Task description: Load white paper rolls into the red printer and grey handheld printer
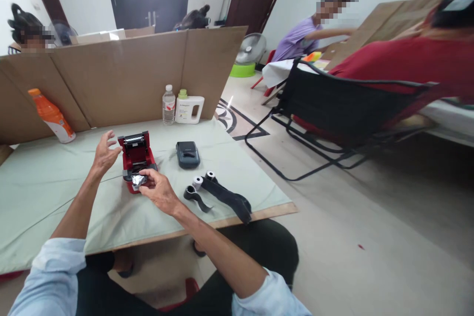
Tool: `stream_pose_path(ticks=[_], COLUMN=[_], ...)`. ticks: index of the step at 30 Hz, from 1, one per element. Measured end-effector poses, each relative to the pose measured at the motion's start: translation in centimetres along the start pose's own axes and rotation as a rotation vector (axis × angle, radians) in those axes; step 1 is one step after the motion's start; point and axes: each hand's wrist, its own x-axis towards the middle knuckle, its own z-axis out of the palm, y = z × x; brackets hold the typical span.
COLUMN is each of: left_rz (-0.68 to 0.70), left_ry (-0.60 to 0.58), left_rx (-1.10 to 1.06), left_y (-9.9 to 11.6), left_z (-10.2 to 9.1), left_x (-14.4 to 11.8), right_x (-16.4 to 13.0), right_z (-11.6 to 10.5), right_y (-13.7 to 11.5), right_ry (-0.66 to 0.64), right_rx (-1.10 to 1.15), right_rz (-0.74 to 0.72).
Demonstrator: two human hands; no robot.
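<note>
Light blue sleeves (52, 266) lowest in frame, dark trousers between them, both forearms reaching up onto the worktop (44, 192), which has a pale green cloth over it.

Right hand (160, 190): fingers pinched narrow on a small crumpled silvery wrapper (138, 180), held right at the front edge of the red label printer (136, 160). Holding the wrapper, looks to be touching the printer front too.

Left hand (105, 152): spread wide, fingers curled loosely, holding nothing, hovering just left of the printer's raised lid. Cannot tell if a fingertip touches the lid.

Red printer sits mid-worktop, lid tipped up and back, black inside showing.

Just right of it, apart: a dark grey printer (187, 154), lid down. Nearer the front edge, right of the right hand: two small white paper rolls (203, 179) side by side, a long black strip (227, 198) trailing from them toward the edge, and a black roll (190, 192) with a short curled tail.

Back of worktop: clear water bottle (168, 104) and white jug (188, 108) with green cap, touching or nearly so, against a folded cardboard screen (122, 74). Orange drink bottle (52, 115) leaning tilted at far left against the cardboard.

Right side, off the worktop: black folding chair (340, 108) on the tiled floor, a person in red (400, 59) behind it, a person in purple (296, 37) further back, a floor fan (251, 48) on a green base. Another person's head shows over the cardboard at left.
</note>
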Motion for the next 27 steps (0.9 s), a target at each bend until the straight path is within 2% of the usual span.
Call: stream_pose_path(ticks=[4,9,15,22,27], left_rz=[0.037,0.148,0.29,0.434,0.493], left_ry=[-0.118,-0.155,-0.236,-0.395,-0.347], left_rx=[-0.126,-0.033,0.132,0.281,0.389], left_y=[-0.6,0.2,1.4,0.6,0.0], left_z=[0.2,-0.9,-2.3,-3.4,-2.8], left_x=[0.6,-2.1,-5.7,-9.0,-9.8], right_x=[-0.2,-0.3,-0.2,-0.5,-0.6], right_z=[-0.4,-0.6,-0.8,-0.7,-0.7], right_y=[-0.2,0.0,0.4,0.4,0.4], right_ry=[0.029,0.054,0.013,-0.022,-0.029], right_rx=[-0.285,-0.576,-0.678,-0.839,-0.918], right_rz=[-0.16,-0.317,-0.423,-0.471,-0.503])
